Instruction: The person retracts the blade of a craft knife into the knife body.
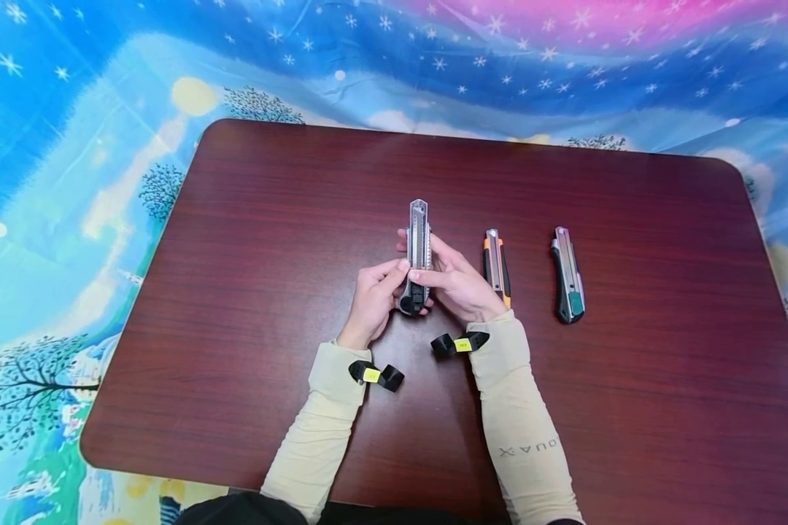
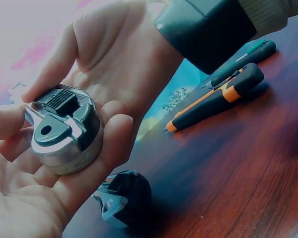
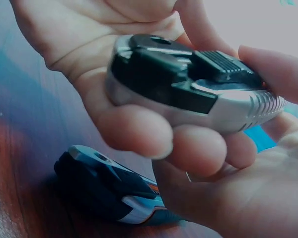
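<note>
In the head view both hands hold a silver-and-black utility knife [image 1: 419, 237] upright in front of the body, its clear-cased tip pointing away. The left hand [image 1: 372, 293] grips it from the left, thumb on its face and, in the right wrist view, fingers curled under the rounded butt end. From the other side the right hand [image 1: 465, 290] holds it, with the thumb lying across the body by the ridged black slider [image 3: 227, 67]. Below the hands a second, black-and-silver knife [image 2: 126, 198] lies on the table; in the head view it is hidden.
Just right of the right hand lies an orange-and-black utility knife [image 1: 495, 262], partly covered by the wrist. Farther right is a black, silver and green utility knife [image 1: 569, 273]. The dark red wooden table [image 1: 269, 219] has a printed cloth [image 1: 368, 58] hanging behind it.
</note>
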{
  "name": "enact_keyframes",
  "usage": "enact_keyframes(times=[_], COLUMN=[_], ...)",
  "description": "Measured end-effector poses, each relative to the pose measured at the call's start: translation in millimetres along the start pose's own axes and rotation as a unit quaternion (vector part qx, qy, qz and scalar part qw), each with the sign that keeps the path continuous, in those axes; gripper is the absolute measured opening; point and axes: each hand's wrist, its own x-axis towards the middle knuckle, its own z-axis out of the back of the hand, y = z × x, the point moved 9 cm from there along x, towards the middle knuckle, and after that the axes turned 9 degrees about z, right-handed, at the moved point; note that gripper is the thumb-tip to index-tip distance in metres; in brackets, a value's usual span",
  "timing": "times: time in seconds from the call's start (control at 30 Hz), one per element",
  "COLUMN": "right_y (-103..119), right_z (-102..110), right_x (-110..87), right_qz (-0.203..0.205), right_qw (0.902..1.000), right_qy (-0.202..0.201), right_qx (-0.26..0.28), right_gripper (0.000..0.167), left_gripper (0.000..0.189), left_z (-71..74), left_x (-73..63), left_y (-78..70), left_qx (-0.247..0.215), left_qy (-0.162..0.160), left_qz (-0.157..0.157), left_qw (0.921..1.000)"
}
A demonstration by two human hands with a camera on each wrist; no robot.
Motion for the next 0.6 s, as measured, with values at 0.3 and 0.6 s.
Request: enact_keyframes(times=[0.3,0.6], right_y=[1.4,1.1], right_z=[-0.5,-3.6], right_x=[-0.4,0.5], right_qz=[0.006,0.003], right_qw=[1.0000,1.0000], right_qy=[0.003,0.009], right_qx=[0.001,0.001], right_gripper=[0.066,0.069], left_gripper=[0.040,0.041], left_z=[0.3,-0.3], left_x=[1.1,-0.4], left_y=[0.7,-3.0], left_qx=[0.002,0.003], left_qy=[0.002,0.006], left_qz=[0.000,-0.017], left_qw=[1.0000,0.9998])
